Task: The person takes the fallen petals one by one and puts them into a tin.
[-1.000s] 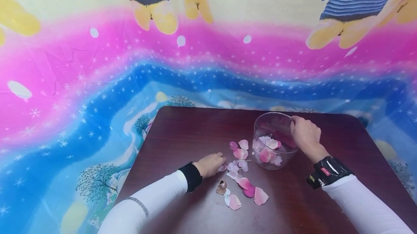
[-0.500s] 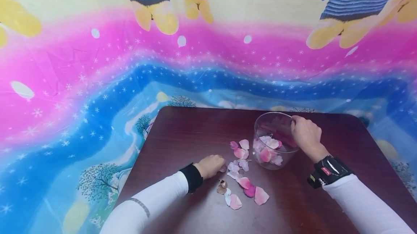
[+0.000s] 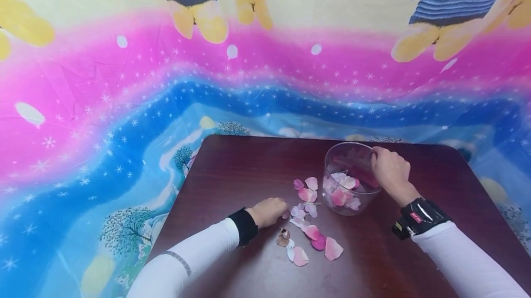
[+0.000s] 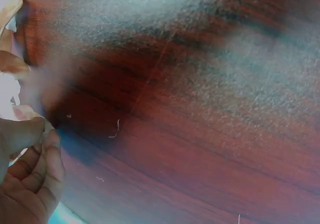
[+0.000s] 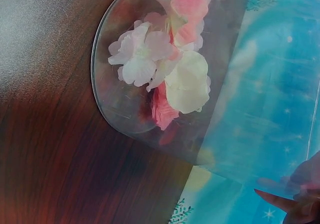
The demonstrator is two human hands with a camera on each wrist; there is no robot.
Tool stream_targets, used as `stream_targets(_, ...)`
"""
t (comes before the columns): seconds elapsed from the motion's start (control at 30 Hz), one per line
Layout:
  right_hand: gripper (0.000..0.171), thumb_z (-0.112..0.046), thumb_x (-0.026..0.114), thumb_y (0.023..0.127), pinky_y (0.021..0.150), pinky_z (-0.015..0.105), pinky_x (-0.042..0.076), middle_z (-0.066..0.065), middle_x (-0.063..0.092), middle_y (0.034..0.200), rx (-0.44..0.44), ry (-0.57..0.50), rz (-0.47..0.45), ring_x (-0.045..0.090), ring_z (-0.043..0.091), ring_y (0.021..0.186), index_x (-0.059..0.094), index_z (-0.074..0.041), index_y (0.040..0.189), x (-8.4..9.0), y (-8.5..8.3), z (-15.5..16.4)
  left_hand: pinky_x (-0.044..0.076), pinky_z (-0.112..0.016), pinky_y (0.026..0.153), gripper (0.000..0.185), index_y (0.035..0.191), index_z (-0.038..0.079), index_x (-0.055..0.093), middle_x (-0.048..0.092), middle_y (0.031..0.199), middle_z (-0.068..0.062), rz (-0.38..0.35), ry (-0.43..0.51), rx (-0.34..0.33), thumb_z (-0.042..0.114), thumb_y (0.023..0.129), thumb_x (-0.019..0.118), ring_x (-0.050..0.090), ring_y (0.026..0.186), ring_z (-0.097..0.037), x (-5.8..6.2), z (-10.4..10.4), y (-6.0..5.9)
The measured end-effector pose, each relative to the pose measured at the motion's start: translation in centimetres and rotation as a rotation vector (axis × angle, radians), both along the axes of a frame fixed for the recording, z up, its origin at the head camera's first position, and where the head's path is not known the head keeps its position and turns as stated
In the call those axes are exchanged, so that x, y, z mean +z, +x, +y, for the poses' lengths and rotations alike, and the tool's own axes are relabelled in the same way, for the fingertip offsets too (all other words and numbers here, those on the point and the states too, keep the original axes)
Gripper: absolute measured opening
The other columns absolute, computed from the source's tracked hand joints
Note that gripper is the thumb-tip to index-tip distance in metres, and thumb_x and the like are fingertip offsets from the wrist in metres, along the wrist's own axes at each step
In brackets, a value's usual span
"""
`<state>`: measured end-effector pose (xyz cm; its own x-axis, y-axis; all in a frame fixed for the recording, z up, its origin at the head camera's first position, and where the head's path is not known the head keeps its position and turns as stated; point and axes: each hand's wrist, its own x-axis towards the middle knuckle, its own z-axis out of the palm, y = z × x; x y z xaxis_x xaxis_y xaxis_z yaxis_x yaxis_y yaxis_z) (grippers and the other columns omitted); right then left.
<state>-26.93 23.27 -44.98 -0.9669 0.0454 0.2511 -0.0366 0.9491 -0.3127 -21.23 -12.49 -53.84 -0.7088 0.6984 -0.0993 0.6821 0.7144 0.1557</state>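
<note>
My left hand [image 3: 268, 211] is low over the table, pinching a small pale pink petal [image 3: 285, 214] between thumb and fingertips. In the left wrist view the thumb and index finger meet on its pale edge [image 4: 48, 127]. A clear round container [image 3: 332, 159] stands upright to the right, with white and pink petals [image 5: 186, 81] at its bottom. My right hand [image 3: 391, 169] grips its rim on the right side, fingers partly hidden. Between the left hand and the container lie loose petals, among them a pink one [image 3: 308, 195] and a magenta one [image 3: 318, 242].
The dark reddish-brown table [image 3: 232, 164] has rounded far corners. A brown curled petal [image 3: 283, 239] lies nearest the left wrist, with a white petal [image 3: 290, 251] beside it. Behind the table hangs a printed cloth [image 3: 265, 72] with bears and snowflakes.
The left fingers have drawn together on the small petal and shifted it slightly away from the lilac cluster. My right hand has kept its hold on the container.
</note>
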Motion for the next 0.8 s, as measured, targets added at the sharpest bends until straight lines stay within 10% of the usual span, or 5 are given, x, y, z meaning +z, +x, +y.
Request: stream_targets(0.8, 0.029, -0.018, 0.048, 0.1, 0.047, 0.049, 0.04, 0.024, 0.07, 0.086, -0.008, -0.002, -0.009, 0.065, 0.044, 0.073, 0.068, -0.006, 0.117, 0.1, 0.0, 0.1, 0.054, -0.02, 0.08, 0.011, 0.108, 0.009, 0.069, 0.066, 0.092, -0.002, 0.105, 0.242, -0.075, 0.007, 0.098, 0.064, 0.064, 0.087, -0.01, 8.0, 1.6, -1.0)
